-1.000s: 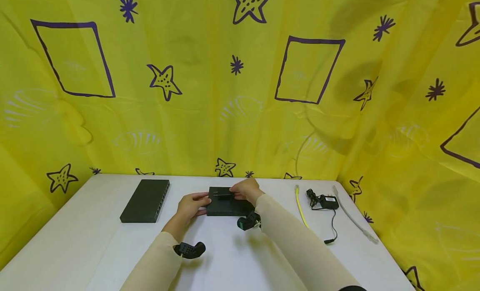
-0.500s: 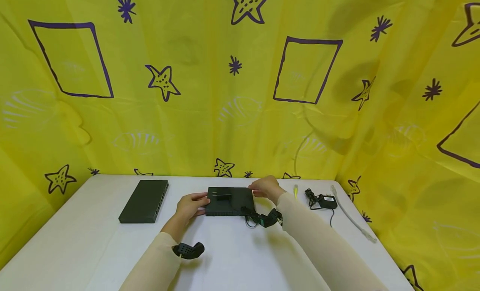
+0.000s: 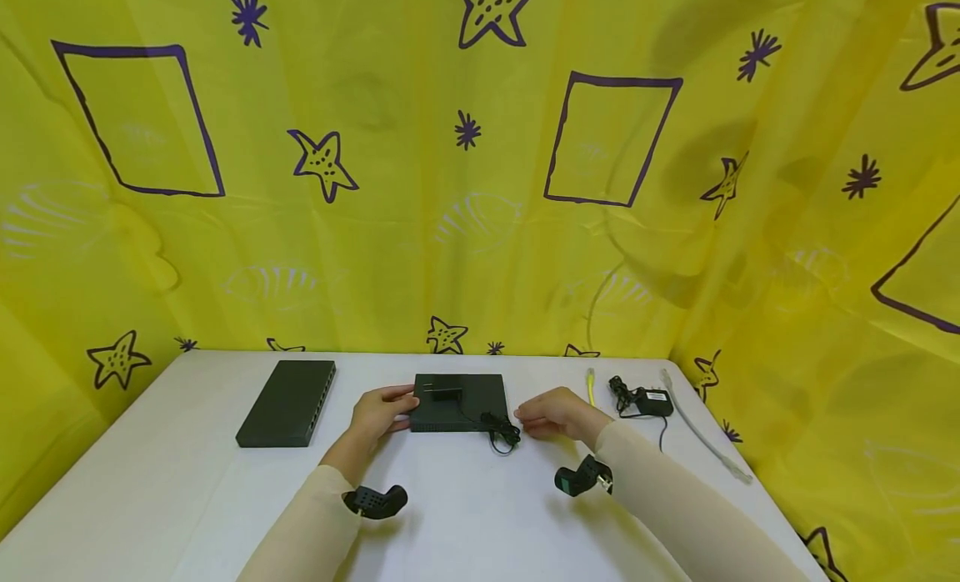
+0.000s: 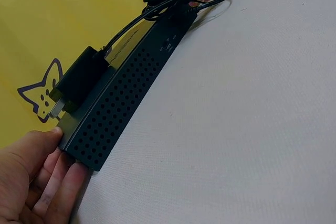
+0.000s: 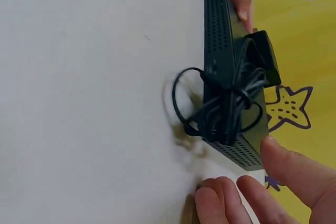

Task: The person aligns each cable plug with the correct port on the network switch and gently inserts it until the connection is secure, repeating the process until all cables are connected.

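Note:
A flat black metal box with vent holes, probably a network switch, lies in the middle of the table. My left hand grips its left end, the thumb at the top edge and the fingers at the side and below in the left wrist view. On top of the box rests a black power adapter, its prongs pointing left. The adapter's bundled cord hangs over the front right corner. Beside the box's right end is my right hand, fingers loosely bent and holding nothing; whether its thumb touches the box I cannot tell.
On the left of the white table lies another black network switch, ports facing right. To the right are a yellow network cable, partly behind my arm, a second power adapter and a grey cable. A yellow curtain hangs behind.
My right hand has let go of the adapter on the box and moved right, then nearer to me, beside the box's right end. The left hand keeps its hold.

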{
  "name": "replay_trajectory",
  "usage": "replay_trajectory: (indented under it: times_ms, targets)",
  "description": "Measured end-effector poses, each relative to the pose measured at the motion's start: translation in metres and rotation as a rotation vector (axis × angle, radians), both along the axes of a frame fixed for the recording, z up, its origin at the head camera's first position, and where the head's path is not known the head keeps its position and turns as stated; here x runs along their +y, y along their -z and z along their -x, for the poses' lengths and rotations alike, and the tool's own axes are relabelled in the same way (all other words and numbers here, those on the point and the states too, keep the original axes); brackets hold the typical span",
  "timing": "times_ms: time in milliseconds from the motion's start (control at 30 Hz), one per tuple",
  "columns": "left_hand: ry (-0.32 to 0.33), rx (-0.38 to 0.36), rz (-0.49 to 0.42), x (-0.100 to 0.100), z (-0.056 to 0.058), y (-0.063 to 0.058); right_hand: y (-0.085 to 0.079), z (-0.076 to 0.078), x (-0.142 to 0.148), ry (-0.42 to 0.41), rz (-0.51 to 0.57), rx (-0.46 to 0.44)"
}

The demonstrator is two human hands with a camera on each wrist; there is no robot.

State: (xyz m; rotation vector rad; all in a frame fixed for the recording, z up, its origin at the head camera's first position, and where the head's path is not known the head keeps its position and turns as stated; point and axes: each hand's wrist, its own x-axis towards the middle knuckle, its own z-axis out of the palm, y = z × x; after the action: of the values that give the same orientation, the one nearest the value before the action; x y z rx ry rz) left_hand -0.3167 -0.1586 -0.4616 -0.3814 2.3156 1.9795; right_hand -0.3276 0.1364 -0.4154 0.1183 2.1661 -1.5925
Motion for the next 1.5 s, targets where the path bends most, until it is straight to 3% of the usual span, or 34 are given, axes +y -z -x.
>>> replay_trajectory:
  times_ms: [300, 600, 1000, 1500]
  targets:
    - [-0.004, -0.015, 0.009, 0.000, 0.001, 0.001, 0.009, -0.013, -0.001, -0.058, 0.038, -0.010]
    - [0.007, -0.003, 0.006, 0.000, 0.002, 0.000, 0.013, -0.013, 0.001, -0.031, 0.074, -0.028]
    - [0.002, -0.001, 0.009, 0.000, 0.002, 0.002, 0.008, -0.014, -0.002, -0.021, 0.094, -0.018]
    - [0.004, 0.000, 0.010, 0.000, 0.000, 0.001, -0.004, -0.007, -0.009, -0.034, 0.021, 0.040]
